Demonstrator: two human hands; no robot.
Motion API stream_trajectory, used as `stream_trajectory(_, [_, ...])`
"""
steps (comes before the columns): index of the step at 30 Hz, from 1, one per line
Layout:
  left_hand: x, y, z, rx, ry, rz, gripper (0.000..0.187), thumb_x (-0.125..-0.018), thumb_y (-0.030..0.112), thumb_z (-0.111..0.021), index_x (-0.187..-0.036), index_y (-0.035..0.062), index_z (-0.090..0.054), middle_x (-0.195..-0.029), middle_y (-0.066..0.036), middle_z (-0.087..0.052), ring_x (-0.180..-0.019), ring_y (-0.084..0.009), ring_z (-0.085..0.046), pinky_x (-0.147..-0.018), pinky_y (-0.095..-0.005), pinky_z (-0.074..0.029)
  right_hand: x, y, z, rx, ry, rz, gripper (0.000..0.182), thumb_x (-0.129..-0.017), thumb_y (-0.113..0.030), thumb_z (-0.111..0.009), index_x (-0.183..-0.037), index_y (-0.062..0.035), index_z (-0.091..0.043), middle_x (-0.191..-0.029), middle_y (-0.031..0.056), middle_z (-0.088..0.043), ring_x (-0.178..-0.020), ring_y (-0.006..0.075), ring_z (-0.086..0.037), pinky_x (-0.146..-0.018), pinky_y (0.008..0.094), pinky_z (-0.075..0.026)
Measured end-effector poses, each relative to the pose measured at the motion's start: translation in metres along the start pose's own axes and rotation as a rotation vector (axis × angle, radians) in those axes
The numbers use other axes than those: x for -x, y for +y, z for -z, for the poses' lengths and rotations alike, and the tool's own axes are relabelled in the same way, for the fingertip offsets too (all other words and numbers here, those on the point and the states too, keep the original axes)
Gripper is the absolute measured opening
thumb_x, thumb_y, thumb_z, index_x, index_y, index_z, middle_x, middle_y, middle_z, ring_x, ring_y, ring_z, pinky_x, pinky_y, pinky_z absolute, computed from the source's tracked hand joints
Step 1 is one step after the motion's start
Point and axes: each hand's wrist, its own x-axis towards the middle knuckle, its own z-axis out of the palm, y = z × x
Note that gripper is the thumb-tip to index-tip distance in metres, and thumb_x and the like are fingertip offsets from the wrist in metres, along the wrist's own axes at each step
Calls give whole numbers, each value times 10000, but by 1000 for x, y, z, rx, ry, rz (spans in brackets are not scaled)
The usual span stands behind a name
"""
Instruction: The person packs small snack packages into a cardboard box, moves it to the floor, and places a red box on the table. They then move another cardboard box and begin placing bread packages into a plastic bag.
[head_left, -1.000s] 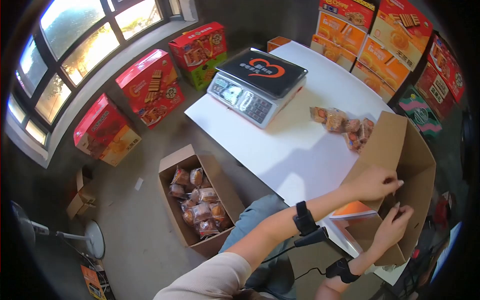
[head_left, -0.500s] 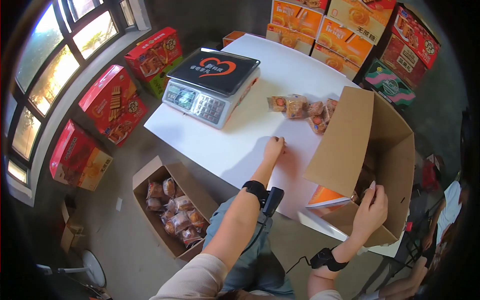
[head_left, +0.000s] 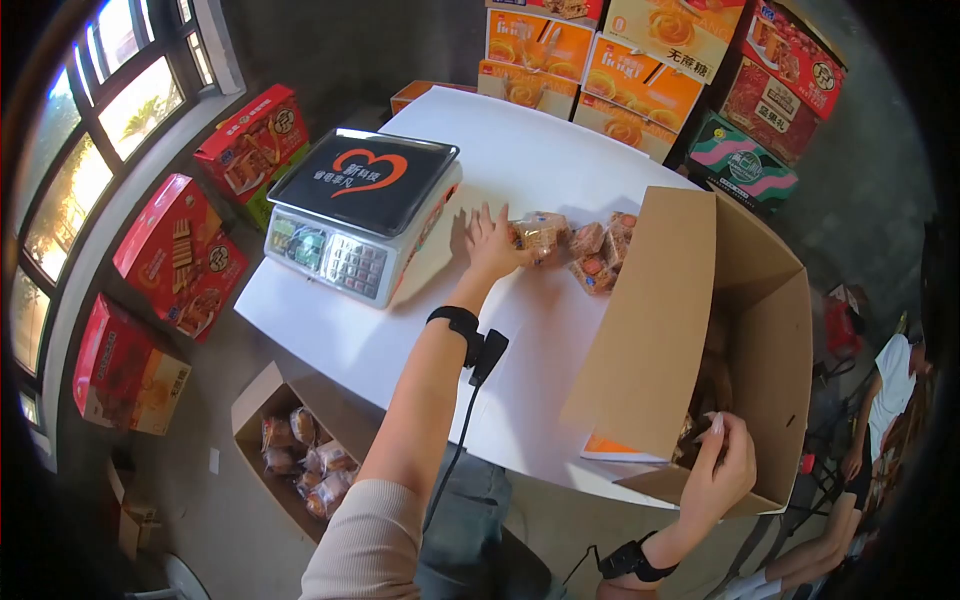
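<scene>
My left hand [head_left: 490, 245] is open above the white table [head_left: 450, 370], its fingers spread. It is right beside a pair of wrapped snack cakes [head_left: 543, 237]; the fingers are not closed around them. More wrapped cakes [head_left: 600, 255] lie against the flap of the tall open cardboard box [head_left: 765, 330]. At the near end of that box, my right hand [head_left: 728, 465] is bent with thumb and fingertips drawn together. Whether anything is between those fingertips I cannot make out. Dark wrapped items [head_left: 690, 435] show partly inside the box, mostly hidden by the flap.
A digital scale [head_left: 360, 215] stands on the table, left of my left hand. Below the table, an open carton [head_left: 285, 500] holds several wrapped cakes. Orange boxes [head_left: 540, 60] are stacked behind, and red boxes [head_left: 180, 255] line the window side. Another person [head_left: 885, 390] is at the far right.
My left hand has reached forward from the table's near part to the wrapped cakes, and its fingers have opened. My right hand stays at the box. The whole view has shifted.
</scene>
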Motion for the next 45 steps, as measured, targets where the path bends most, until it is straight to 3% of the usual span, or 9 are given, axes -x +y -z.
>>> stream_trajectory(8, [2,-5,-24,-143,-56,-96,821,-553,523,-711,-1250,179,-447,-1320,-205,-303,-1271,-377,-181,-1033,-554,-84,-1,1,-1,-36,-37,-56,114,-763,-90,-520,-832,-33,-590,-656,72,-525,-525,182,-473,-476,286,-354])
stream_trajectory(16, [32,-25,-16,-176,194,-329,536,-651,382,-691,-1139,203,-561,-1086,-161,-458,-1054,-339,-411,-951,-483,-266,0,2,-1,-56,-8,-15,115,-758,-98,-541,-842,-44,-597,-624,55,-512,-484,161,-445,-464,283,-337])
stream_trajectory(25, [64,-29,3,-139,7,-430,656,-579,51,-687,-1164,312,-541,-1133,-124,-434,-1066,-315,-400,-916,-422,-313,-1,1,-1,-37,26,12,90,-760,-111,-567,-823,-56,-598,-602,30,-529,-465,154,-455,-456,282,-340])
stream_trajectory(32, [94,-35,21,56,35,-451,655,-565,170,-765,-1176,216,-533,-1054,-131,-466,-1001,-302,-454,-863,-396,-366,0,-2,2,46,12,0,99,-800,-161,-561,-803,-70,-598,-596,24,-536,-464,162,-463,-459,293,-345])
stream_trajectory(35, [102,-33,32,354,149,-263,648,-635,228,-763,-1210,123,-484,-1055,-121,-486,-985,-271,-489,-820,-362,-411,0,0,1,57,12,2,103,-800,-170,-558,-809,-77,-601,-593,21,-537,-473,167,-471,-461,300,-350])
stream_trajectory(37, [97,-36,39,1198,-53,453,579,-737,310,-693,-1205,71,-450,-1094,-108,-497,-984,-232,-509,-799,-354,-432,1,1,2,62,1,-3,103,-799,-172,-560,-810,-79,-602,-595,20,-538,-478,168,-475,-463,299,-354])
stream_trajectory(38, [97,-42,44,1408,-176,574,514,-802,360,-610,-1192,74,-437,-1111,-97,-511,-991,-207,-517,-785,-367,-437,0,0,2,65,-9,-4,103,-798,-175,-562,-810,-82,-604,-596,20,-539,-483,168,-478,-465,299,-357])
stream_trajectory(41, [114,-23,71,1764,-351,686,436,-832,355,-561,-1161,90,-453,-1114,-107,-513,-1006,-223,-519,-759,-378,-442,1,-3,6,43,-29,-26,101,-792,-176,-569,-834,-90,-601,-607,14,-544,-499,164,-489,-470,292,-359])
stream_trajectory(45, [144,15,111,1870,-483,642,398,-907,349,-410,-1240,132,-393,-1240,-132,-444,-1114,-277,-450,-784,-393,-402,1,-4,8,1,-33,17,174,-772,-143,-589,-938,-93,-592,-655,14,-557,-535,164,-503,-495,286,-382])
